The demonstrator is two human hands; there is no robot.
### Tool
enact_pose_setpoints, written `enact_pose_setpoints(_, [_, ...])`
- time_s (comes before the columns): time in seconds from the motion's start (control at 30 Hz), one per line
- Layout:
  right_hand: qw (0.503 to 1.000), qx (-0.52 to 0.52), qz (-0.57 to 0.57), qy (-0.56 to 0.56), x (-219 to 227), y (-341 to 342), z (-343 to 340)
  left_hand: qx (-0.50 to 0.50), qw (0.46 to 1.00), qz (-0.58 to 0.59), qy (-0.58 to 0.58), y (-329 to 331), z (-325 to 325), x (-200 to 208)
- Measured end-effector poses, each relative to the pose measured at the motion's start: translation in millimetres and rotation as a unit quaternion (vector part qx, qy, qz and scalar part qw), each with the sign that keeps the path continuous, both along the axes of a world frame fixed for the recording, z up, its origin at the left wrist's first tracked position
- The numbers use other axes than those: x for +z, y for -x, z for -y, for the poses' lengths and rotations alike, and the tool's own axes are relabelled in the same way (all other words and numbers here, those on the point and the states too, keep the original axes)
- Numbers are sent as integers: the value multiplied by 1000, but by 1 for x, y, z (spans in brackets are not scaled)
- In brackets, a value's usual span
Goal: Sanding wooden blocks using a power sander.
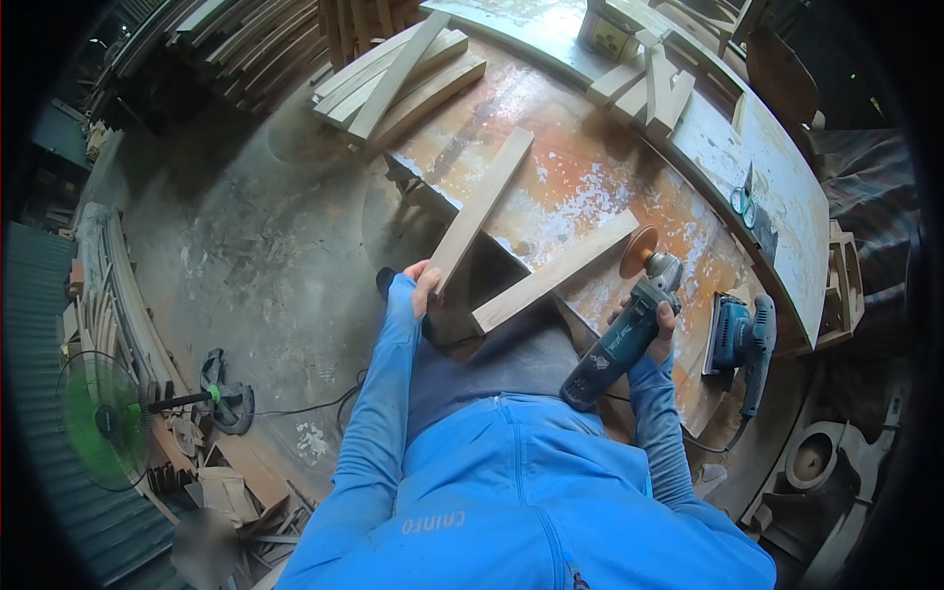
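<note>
My left hand [425, 285] is closed around the near end of a pale wooden strip [482, 208], whose far part reaches over the worn orange-brown table [580, 177]. In my right hand [663, 323] is a teal and black angle grinder [621, 340], gripped by its body. The grinder's round orange-brown disc [639, 251] points up and left, close to the far end of a second wooden strip [557, 270]. That second strip lies slantwise over the table's near edge, between my hands, with neither hand on it.
Right of the grinder sits a teal sander [736, 334] with a cord. Wooden pieces [403, 84] are stacked at the table's far left corner, more [647, 90] on a raised whitish board [708, 147] with scissors [744, 202]. A green fan [103, 421] and wood scraps [231, 492] stand left.
</note>
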State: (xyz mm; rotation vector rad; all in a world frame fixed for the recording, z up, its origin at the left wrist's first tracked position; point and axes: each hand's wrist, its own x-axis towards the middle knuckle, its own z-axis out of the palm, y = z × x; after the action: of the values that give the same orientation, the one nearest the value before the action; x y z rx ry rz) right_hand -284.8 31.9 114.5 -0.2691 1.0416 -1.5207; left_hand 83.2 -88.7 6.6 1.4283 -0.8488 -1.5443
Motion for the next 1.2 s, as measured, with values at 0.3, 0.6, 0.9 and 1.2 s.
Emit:
enact_pose_setpoints(0.3, [1000,-28,4,12,-1,3,-9,-67,995,44,-64,8,16,28])
enact_pose_setpoints(0.6, [998,-63,-2,24,-1,7,-13,-121,894,-351,-252,-7,20,11])
enact_pose_setpoints(0.9, [996,-86,21,20,-4,8,-15,-117,882,-373,-264,-7,20,10])
enact_pose_setpoints(1.2, [998,-68,-5,12,-7,13,-14,-123,912,-310,-239,-5,13,6])
